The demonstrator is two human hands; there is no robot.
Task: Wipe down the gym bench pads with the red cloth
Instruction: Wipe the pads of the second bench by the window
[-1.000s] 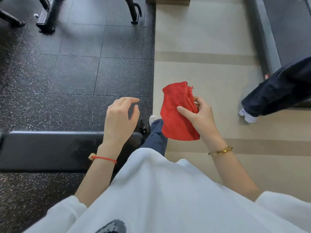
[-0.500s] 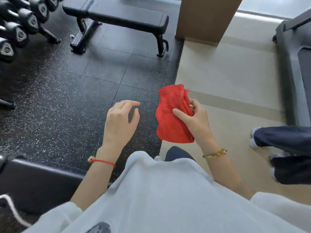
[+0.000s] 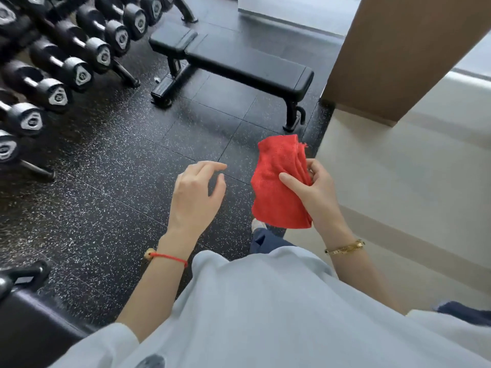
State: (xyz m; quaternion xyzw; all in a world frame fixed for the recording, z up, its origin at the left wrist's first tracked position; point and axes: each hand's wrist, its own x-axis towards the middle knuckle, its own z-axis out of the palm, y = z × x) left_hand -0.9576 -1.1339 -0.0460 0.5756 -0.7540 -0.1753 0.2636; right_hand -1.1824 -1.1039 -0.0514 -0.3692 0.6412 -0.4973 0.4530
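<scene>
Since a moment ago the view has lifted, so the far gym bench (image 3: 239, 62) and the dumbbell rack (image 3: 61, 65) now show in full, while both hands stay as they were. Her right hand (image 3: 316, 192) pinches the red cloth (image 3: 279, 187), thumb across its front and fingers curled behind, holding it up in the air, well short of that bench. Beside it, apart from the cloth, the left hand (image 3: 195, 197) hangs loosely curled and holds nothing.
</scene>
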